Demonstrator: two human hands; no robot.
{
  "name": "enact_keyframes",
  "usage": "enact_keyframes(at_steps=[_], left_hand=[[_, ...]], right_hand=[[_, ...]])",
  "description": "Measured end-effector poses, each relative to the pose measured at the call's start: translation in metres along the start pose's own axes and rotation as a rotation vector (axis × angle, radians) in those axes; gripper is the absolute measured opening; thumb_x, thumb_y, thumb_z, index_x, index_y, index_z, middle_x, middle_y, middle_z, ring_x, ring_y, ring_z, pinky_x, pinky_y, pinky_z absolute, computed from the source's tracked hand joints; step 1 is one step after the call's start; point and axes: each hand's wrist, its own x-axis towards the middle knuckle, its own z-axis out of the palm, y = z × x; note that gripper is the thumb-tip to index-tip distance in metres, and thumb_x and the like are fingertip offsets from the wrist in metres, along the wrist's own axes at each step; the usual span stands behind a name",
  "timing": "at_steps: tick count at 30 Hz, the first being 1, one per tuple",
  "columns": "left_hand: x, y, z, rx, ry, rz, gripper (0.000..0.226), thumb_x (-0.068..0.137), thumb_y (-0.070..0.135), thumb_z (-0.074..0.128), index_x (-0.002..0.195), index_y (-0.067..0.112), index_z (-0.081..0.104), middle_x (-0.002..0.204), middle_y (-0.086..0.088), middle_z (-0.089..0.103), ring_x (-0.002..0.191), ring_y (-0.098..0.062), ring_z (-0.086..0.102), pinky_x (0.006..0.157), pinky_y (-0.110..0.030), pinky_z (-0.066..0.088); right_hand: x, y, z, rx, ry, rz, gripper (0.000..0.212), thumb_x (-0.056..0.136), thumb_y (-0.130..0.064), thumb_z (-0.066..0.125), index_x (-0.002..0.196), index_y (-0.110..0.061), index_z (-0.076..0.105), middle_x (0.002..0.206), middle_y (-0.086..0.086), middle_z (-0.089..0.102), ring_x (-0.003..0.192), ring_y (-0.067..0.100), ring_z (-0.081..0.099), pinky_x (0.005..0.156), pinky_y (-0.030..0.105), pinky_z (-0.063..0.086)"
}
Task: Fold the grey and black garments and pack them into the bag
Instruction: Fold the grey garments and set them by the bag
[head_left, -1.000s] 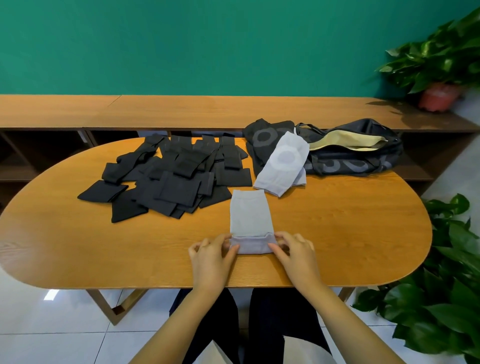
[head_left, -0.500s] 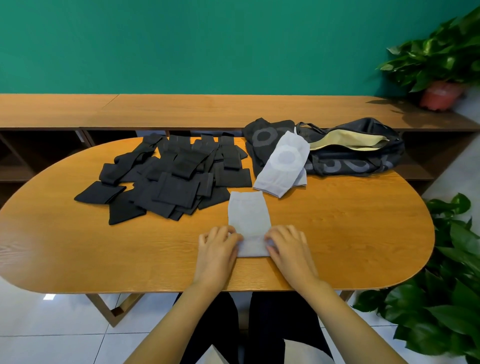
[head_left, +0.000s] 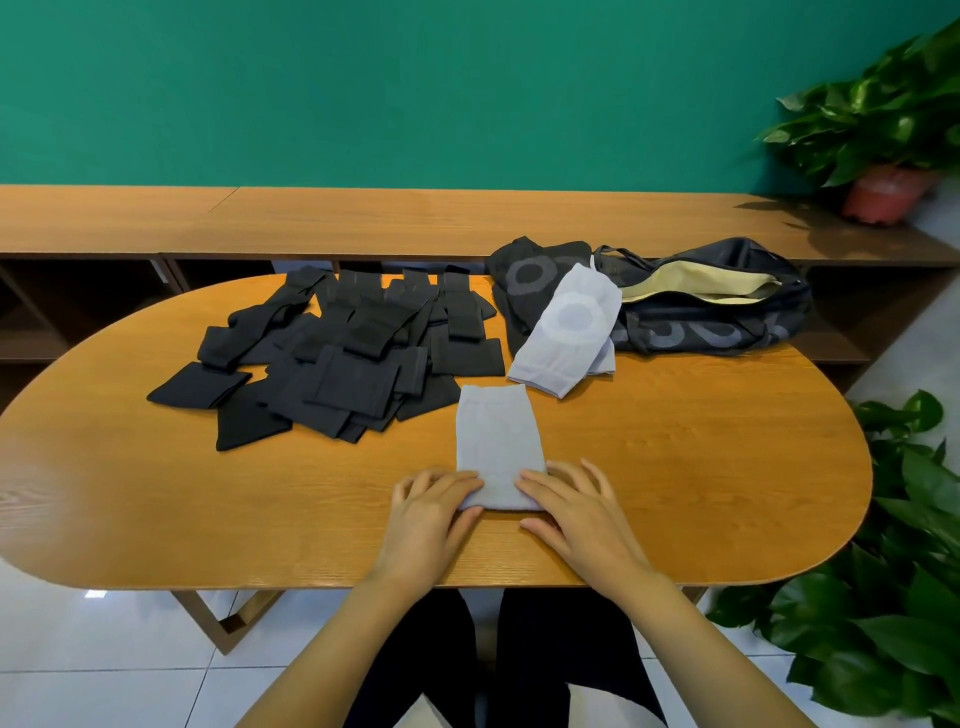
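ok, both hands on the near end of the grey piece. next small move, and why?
Probably turn the near end over toward the far edge. The left hand and right hand both rest flat on the near end of the grey garment, and most of it lies flat on the table, unfolded.

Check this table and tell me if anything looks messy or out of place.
The black garments lie in a loose heap, overlapping at odd angles. One grey garment sits tilted, partly over a dark patterned piece beside the open bag. Nothing looks spilled or damaged.
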Motion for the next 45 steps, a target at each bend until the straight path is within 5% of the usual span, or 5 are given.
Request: enact_keyframes(at_steps=[6, 16, 25, 30, 45], left_hand=[[0.001, 0.003, 0.001, -0.032, 0.039, 0.003, 0.040, 0.093, 0.051, 0.043, 0.113, 0.027, 0.069, 0.114, 0.017, 0.067, 0.108, -0.005, 0.049, 0.089, -0.023, 0.023], [-0.001, 0.005, -0.002, -0.076, 0.120, -0.105, 0.024, 0.090, 0.042, 0.056, 0.107, 0.030, 0.068, 0.102, 0.018, 0.064, 0.097, -0.001, 0.044, 0.080, -0.023, 0.019], [0.005, 0.012, 0.000, -0.246, 0.096, -0.329, 0.054, 0.085, 0.068, 0.038, 0.125, 0.037, 0.057, 0.090, 0.014, 0.055, 0.097, -0.015, 0.052, 0.085, -0.017, 0.021], [0.004, 0.018, -0.003, -0.219, 0.134, -0.274, 0.043, 0.088, 0.045, 0.065, 0.127, 0.032, 0.055, 0.083, 0.016, 0.058, 0.088, -0.001, 0.053, 0.087, -0.021, 0.022], [0.001, 0.014, 0.002, -0.236, 0.118, -0.294, 0.029, 0.086, 0.036, 0.070, 0.113, 0.031, 0.061, 0.075, 0.015, 0.051, 0.080, -0.002, 0.048, 0.078, -0.024, 0.029]], right_hand=[[0.003, -0.001, 0.002, 0.048, 0.083, 0.042, 0.033, 0.087, -0.036, 0.063, 0.119, -0.028, 0.064, 0.121, -0.013, 0.064, 0.116, 0.014, 0.052, 0.107, 0.034, 0.022], [0.002, -0.008, -0.006, 0.155, 0.152, 0.152, 0.033, 0.093, -0.045, 0.052, 0.114, -0.025, 0.067, 0.107, -0.011, 0.066, 0.107, 0.008, 0.045, 0.094, 0.034, 0.040], [0.006, -0.010, -0.006, 0.343, 0.016, 0.447, 0.035, 0.097, -0.046, 0.049, 0.129, -0.034, 0.052, 0.108, -0.010, 0.046, 0.114, 0.017, 0.043, 0.084, 0.025, 0.035], [0.007, -0.011, -0.006, 0.352, 0.026, 0.496, 0.041, 0.096, -0.049, 0.048, 0.135, -0.035, 0.045, 0.115, -0.006, 0.052, 0.113, 0.017, 0.044, 0.083, 0.024, 0.032], [-0.003, -0.013, -0.001, 0.262, 0.263, 0.196, 0.035, 0.092, -0.046, 0.047, 0.115, -0.026, 0.062, 0.129, -0.008, 0.055, 0.121, 0.012, 0.040, 0.095, 0.033, 0.034]])
